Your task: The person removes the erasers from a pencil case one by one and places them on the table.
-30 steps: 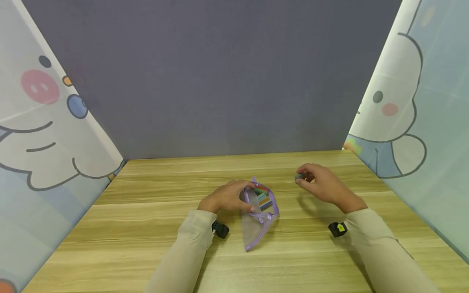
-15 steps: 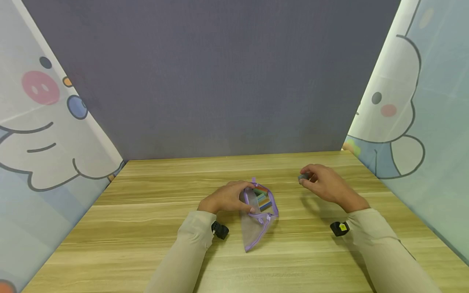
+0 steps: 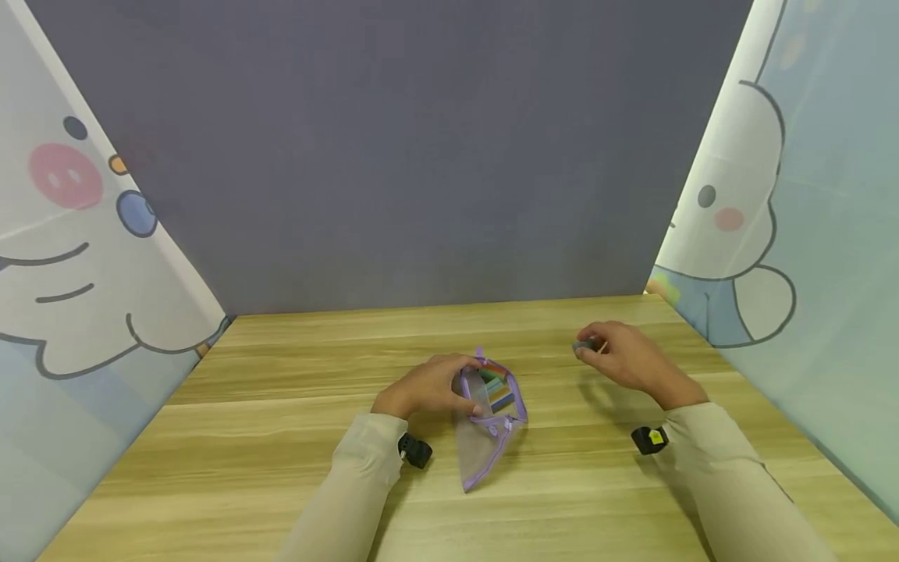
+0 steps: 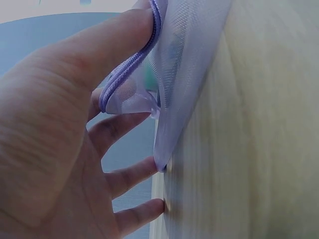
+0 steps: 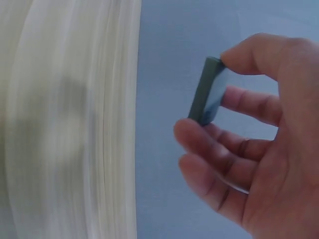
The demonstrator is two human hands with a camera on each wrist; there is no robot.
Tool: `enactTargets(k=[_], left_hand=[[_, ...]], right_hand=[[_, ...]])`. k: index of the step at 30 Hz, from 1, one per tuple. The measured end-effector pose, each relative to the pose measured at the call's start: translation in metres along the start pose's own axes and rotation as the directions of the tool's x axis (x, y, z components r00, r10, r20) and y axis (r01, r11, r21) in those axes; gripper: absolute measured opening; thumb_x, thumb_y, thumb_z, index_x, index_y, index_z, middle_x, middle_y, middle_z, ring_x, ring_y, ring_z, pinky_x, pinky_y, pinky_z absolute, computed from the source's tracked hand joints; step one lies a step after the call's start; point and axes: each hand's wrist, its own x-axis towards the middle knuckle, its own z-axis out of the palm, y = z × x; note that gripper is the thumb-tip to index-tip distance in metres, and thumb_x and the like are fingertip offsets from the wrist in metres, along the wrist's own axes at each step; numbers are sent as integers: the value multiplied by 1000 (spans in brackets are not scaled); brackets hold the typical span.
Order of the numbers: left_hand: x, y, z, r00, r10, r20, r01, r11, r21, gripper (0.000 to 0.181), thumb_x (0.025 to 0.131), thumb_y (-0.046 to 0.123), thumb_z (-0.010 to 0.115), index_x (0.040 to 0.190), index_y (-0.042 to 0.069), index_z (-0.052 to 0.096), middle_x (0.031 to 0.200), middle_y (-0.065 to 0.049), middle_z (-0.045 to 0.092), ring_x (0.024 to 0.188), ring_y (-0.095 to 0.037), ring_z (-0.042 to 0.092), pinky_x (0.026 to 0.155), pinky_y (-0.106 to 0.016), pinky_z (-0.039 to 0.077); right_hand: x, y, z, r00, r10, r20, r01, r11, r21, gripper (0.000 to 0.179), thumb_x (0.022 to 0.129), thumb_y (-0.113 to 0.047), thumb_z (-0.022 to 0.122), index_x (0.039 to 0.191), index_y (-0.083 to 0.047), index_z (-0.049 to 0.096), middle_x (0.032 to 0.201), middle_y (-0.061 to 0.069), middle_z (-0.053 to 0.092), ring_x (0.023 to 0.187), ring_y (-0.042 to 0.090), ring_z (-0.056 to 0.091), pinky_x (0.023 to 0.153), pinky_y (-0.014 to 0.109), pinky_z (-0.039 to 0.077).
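A mesh zip bag (image 3: 481,453) with purple trim lies on the table, its mouth gaping toward the right. Inside show several small coloured blocks (image 3: 502,396) in orange, green, teal and blue. My left hand (image 3: 427,386) holds the bag by its mouth, thumb at the near side and index finger at the far side. In the left wrist view, the thumb lies over the purple zip edge (image 4: 130,69). Raised above the table at the right, my right hand (image 3: 627,359) pinches a small flat rectangular block (image 5: 206,92), dark grey-green along its edge and paler on its face.
The wood-grain table (image 3: 281,468) ends at a dark grey panel (image 3: 435,156) at the back. Curtains with cartoon animals hang at the left (image 3: 126,304) and right (image 3: 808,375). A black wrist camera sits below each hand.
The right hand has shifted slightly right with the small block and the block has turned a little in its fingers. The left hand stays on the bag. The head view has shifted slightly.
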Motion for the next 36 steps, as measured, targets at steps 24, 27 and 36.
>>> enactTargets(k=[24, 27, 36], left_hand=[[-3, 6, -1, 1000, -1, 0, 1, 999, 36, 74, 80, 46, 83, 143, 19, 54, 141, 4, 55, 117, -13, 53, 100, -36, 44], [-3, 6, -3, 1000, -11, 1, 11, 998, 56, 74, 80, 47, 83, 143, 19, 54, 143, 3, 53, 121, -14, 52, 102, -37, 43], [-1, 4, -3, 1000, -8, 11, 8, 999, 48, 72, 81, 46, 83, 142, 19, 55, 141, 2, 55, 119, -13, 52, 101, -36, 43]], right_hand=[[-8, 20, -12, 959, 206, 197, -179, 973, -148, 35, 98, -38, 59, 103, -5, 68, 95, 7, 69, 79, 23, 61, 71, 47, 50], [-7, 22, -11, 950, 231, 210, -200, 967, -159, 35, 97, -38, 58, 101, -5, 67, 93, 7, 68, 77, 22, 59, 70, 45, 48], [-8, 27, -9, 927, 289, 238, -249, 951, -184, 39, 96, -38, 56, 102, -1, 66, 90, 8, 65, 76, 24, 58, 69, 46, 48]])
